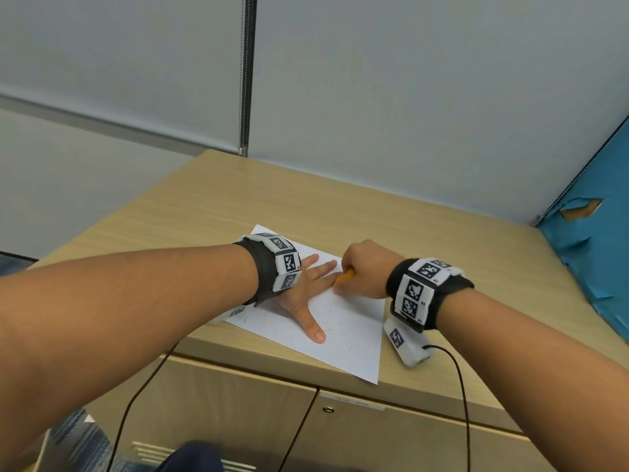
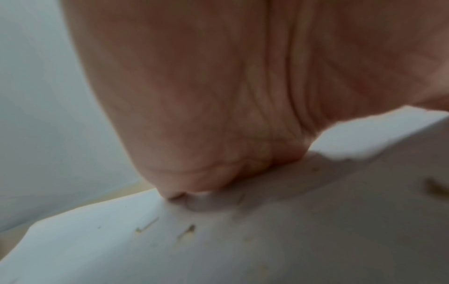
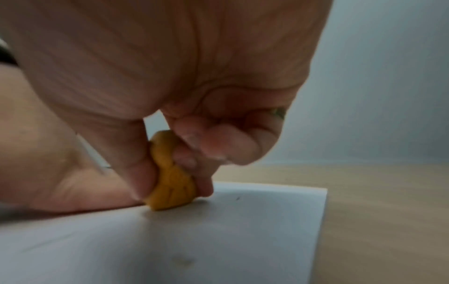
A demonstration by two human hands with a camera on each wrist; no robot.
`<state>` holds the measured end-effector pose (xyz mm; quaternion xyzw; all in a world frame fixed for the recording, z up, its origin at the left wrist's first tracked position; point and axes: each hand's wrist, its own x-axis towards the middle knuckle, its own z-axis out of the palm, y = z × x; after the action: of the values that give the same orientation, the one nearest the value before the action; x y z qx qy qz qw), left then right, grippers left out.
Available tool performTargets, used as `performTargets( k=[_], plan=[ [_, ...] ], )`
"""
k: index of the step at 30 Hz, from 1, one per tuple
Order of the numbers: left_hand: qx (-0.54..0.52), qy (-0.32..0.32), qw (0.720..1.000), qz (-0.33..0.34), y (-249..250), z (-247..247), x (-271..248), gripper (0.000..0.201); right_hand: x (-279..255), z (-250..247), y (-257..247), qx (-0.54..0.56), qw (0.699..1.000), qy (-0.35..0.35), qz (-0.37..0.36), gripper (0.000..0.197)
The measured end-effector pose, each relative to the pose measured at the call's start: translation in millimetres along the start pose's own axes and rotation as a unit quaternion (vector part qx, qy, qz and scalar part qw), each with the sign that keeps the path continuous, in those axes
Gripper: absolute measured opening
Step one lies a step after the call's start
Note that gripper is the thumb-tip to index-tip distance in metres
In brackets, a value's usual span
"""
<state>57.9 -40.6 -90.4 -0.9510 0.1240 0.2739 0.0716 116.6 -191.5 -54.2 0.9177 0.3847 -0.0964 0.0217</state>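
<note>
A white sheet of paper (image 1: 343,338) lies on the wooden cabinet top (image 1: 211,206), with small dark marks and crumbs on it. My left hand (image 1: 306,291) lies flat on the sheet, fingers straight and spread, pressing it down. Just right of those fingers, my right hand (image 1: 360,270) pinches a small orange eraser (image 1: 346,276). In the right wrist view the eraser (image 3: 170,184) sits between thumb and fingers with its lower edge on the paper (image 3: 218,240). The left wrist view shows only my palm (image 2: 218,96) on the paper (image 2: 218,249).
Grey partition walls stand behind the cabinet, and a torn blue panel (image 1: 592,240) is at the right. Black cables (image 1: 459,386) hang from both wrist units over the cabinet's front edge. Cabinet doors with a lock (image 1: 327,409) are below.
</note>
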Motion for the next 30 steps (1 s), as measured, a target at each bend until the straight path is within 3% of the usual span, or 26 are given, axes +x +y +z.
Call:
performTargets(
  k=[6,11,15,22,24,27,30],
  plan=[
    [0.0,-0.022,1.0,0.001,3,-4,-2,0.112,-30,12,-30,0.038,0.993,-0.064,-0.095,0.025],
    [-0.003,-0.001,1.0,0.0,-1,0,0,0.13,-16,-2,-15,-0.042,0.999,-0.028,-0.019,0.031],
    [-0.001,0.0,1.0,0.002,-1,0,3,0.128,-20,-10,-36,-0.134,0.99,-0.047,-0.022,0.034],
    [-0.04,0.042,0.998,-0.033,-3,11,1,0.141,-49,10,-34,-0.092,0.994,-0.056,0.01,0.031],
    [-0.07,0.067,0.993,-0.065,-4,11,-1,0.128,-49,8,-29,-0.104,0.993,-0.043,0.019,0.028],
    [-0.074,0.053,0.991,-0.103,-4,2,-13,0.098,-42,2,-15,-0.119,0.991,-0.04,0.048,0.029],
    [-0.028,0.034,0.991,-0.124,-1,-3,-35,0.088,-29,0,-4,-0.112,0.991,-0.033,0.071,0.029]
  ],
)
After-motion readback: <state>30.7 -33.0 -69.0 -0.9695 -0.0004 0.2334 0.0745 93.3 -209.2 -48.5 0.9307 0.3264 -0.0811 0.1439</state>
